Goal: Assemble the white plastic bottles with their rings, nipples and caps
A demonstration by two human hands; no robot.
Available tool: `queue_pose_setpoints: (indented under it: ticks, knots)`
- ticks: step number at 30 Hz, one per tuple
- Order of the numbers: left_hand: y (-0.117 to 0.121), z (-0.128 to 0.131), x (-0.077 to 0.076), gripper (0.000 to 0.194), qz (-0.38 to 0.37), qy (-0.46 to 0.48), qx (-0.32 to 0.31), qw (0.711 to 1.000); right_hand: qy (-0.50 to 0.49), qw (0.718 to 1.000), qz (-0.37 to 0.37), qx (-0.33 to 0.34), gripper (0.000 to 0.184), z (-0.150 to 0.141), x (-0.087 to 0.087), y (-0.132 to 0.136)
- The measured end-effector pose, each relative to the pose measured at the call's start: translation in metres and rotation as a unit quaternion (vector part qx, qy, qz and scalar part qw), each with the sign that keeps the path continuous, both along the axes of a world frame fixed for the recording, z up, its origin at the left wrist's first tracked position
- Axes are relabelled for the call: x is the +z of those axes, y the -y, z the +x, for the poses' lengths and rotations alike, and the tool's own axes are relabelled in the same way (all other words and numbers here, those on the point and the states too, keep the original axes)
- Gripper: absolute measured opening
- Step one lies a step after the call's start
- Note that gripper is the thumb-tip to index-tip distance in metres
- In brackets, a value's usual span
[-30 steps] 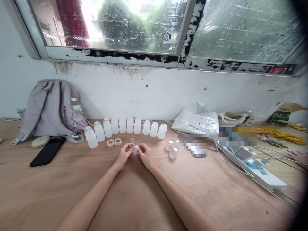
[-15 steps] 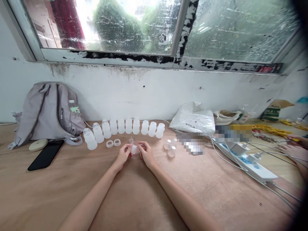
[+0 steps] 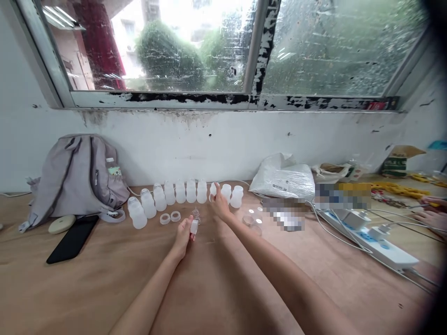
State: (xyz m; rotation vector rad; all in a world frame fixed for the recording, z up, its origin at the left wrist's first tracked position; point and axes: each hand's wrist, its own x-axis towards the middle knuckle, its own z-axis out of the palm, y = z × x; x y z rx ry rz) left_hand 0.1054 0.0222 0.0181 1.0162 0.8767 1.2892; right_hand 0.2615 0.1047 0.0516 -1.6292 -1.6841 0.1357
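Note:
My left hand [image 3: 182,236] is closed, pinching a small white bottle collar [image 3: 194,226] just above the table. Close beyond it stands a clear bottle nipple [image 3: 196,214]. Farther forward, my right hand [image 3: 220,204] has its fingers about a frosted baby bottle [image 3: 212,190], which stands in the row and is partly hidden by them. Two frosted bottles without tops [image 3: 236,197] are just to its right. Leftward runs a curved row of several similar bottles [image 3: 147,204], with clear tops on them. Two collars [image 3: 175,216] lie in front of that row.
Clear round caps [image 3: 248,220] lie right of my hands. A grey backpack [image 3: 78,177], black phone [image 3: 72,239] and cream round case [image 3: 62,224] occupy the left. Rightward are a white plastic bag [image 3: 284,181], a power strip [image 3: 373,239] with cables, and another person's hand [image 3: 431,216].
My right hand has left the collar beside my left hand and moved forward to a bottle in the row. My left hand still holds the collar. The view has tilted up slightly.

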Motion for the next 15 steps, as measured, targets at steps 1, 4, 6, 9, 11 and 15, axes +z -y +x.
queue_pose_setpoints:
  ticks: [1, 4, 6, 9, 11, 15]
  knots:
    - [0.0, 0.0, 0.0, 0.042, -0.008, 0.003, 0.008, 1.0, 0.033, 0.999, -0.013, -0.008, 0.041, 0.001, 0.006, -0.004]
    - [-0.002, 0.0, 0.0, 0.042, -0.033, 0.006, 0.033, 0.999, 0.081, 0.996, -0.026, -0.003, 0.025, 0.004, 0.019, -0.006]
    - [-0.003, 0.0, 0.0, 0.043, -0.042, 0.013, 0.036, 0.998, 0.093, 0.995, -0.019, 0.01, 0.016, 0.006, 0.022, 0.002]
    - [-0.003, 0.0, -0.001, 0.043, -0.041, 0.029, 0.03, 0.998, 0.112, 0.993, 0.021, 0.033, 0.013, 0.01, 0.021, 0.026]
    - [-0.003, 0.0, -0.002, 0.043, -0.041, 0.033, 0.028, 0.998, 0.113, 0.986, 0.089, 0.078, 0.014, 0.013, 0.017, 0.045]
    - [-0.002, 0.0, -0.003, 0.042, -0.036, 0.028, 0.028, 0.999, 0.047, 0.972, 0.143, 0.178, 0.009, 0.012, 0.001, 0.072]
